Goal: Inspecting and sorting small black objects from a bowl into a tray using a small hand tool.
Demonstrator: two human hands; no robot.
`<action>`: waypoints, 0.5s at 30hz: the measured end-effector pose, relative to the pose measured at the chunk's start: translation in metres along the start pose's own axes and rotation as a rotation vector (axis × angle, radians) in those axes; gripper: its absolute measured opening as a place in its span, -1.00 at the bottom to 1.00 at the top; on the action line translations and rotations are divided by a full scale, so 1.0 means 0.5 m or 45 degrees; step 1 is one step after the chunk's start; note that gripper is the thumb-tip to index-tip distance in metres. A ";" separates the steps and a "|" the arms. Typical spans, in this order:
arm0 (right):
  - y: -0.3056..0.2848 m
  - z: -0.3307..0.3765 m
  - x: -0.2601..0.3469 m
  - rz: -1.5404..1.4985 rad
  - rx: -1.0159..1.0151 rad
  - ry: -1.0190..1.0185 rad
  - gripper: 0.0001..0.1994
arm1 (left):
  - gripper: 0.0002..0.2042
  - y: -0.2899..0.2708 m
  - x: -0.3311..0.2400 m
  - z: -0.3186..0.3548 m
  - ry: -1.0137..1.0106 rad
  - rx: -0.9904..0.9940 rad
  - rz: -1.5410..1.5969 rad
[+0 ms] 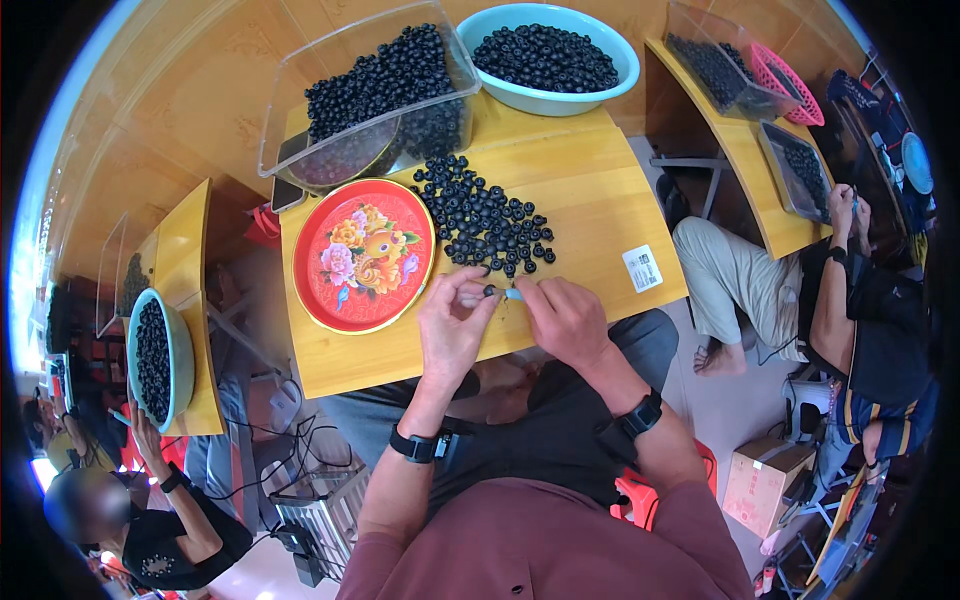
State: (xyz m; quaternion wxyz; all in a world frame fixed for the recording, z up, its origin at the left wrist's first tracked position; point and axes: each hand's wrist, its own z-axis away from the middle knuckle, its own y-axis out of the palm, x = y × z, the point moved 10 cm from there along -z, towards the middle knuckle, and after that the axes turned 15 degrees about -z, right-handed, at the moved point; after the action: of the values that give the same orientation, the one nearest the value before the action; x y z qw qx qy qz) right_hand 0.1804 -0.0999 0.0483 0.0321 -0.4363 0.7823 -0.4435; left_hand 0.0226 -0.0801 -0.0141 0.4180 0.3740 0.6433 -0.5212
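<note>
At the near edge of the yellow table, my left hand point(450, 325) pinches a small black round piece point(489, 290) between thumb and fingertips. Closed around a slim light-blue tool point(514, 294) is my right hand point(568, 320); the tool's tip points at the black piece, but contact is too small to make out. Just beyond my fingers lies a loose pile of the same black, bead-like pieces point(482, 215), some showing a hole. A round red tray point(312, 225) with a printed flower pattern sits left of the pile, with no pieces on it.
A clear plastic box point(290, 105) and a light-blue basin point(628, 70), both holding many black pieces, stand at the back. A white label point(642, 269) lies on the table's right. Other people work at yellow tables point(185, 270) on both sides.
</note>
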 end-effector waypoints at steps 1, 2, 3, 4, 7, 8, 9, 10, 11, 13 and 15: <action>0.000 0.001 -0.001 0.001 0.000 0.002 -0.76 | -0.65 0.002 -0.001 0.000 -0.003 0.006 -0.007; 0.001 0.000 -0.001 0.005 0.005 -0.009 -0.76 | -0.65 0.002 -0.001 0.000 -0.004 0.008 -0.007; 0.003 0.000 0.000 0.007 0.010 -0.020 -0.76 | -0.65 0.002 -0.003 0.000 0.008 0.010 -0.056; 0.003 -0.001 0.000 0.006 0.010 -0.019 -0.76 | -0.65 0.001 -0.004 0.000 0.020 0.012 -0.105; 0.004 -0.004 -0.001 -0.013 0.038 -0.008 -0.76 | -0.65 0.003 -0.004 -0.002 0.022 0.014 -0.087; 0.006 -0.004 -0.003 -0.019 0.044 0.001 -0.77 | -0.65 0.002 -0.005 -0.002 0.022 0.015 -0.087; 0.008 -0.003 -0.005 -0.026 0.050 0.010 -0.77 | -0.65 0.003 -0.005 -0.002 0.015 0.024 -0.104; 0.010 -0.003 -0.007 -0.026 0.050 0.011 -0.77 | -0.65 0.003 -0.005 -0.002 0.009 0.033 -0.122; 0.009 -0.004 -0.013 -0.060 0.029 0.032 -0.77 | -0.65 0.005 -0.009 -0.002 0.010 0.033 -0.122; 0.007 -0.007 -0.014 -0.099 0.003 0.048 -0.78 | -0.69 -0.005 -0.016 0.003 0.001 -0.038 0.140; 0.001 -0.007 -0.015 -0.064 -0.034 0.070 -0.77 | -0.72 -0.024 -0.020 0.003 0.057 -0.107 0.023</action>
State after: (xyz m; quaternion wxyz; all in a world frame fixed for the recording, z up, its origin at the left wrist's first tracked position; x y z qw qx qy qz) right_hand 0.1830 -0.0920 0.0475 -0.0063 -0.4437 0.7776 -0.4454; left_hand 0.0154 -0.0840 -0.0006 0.4236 0.3733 0.6703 -0.4815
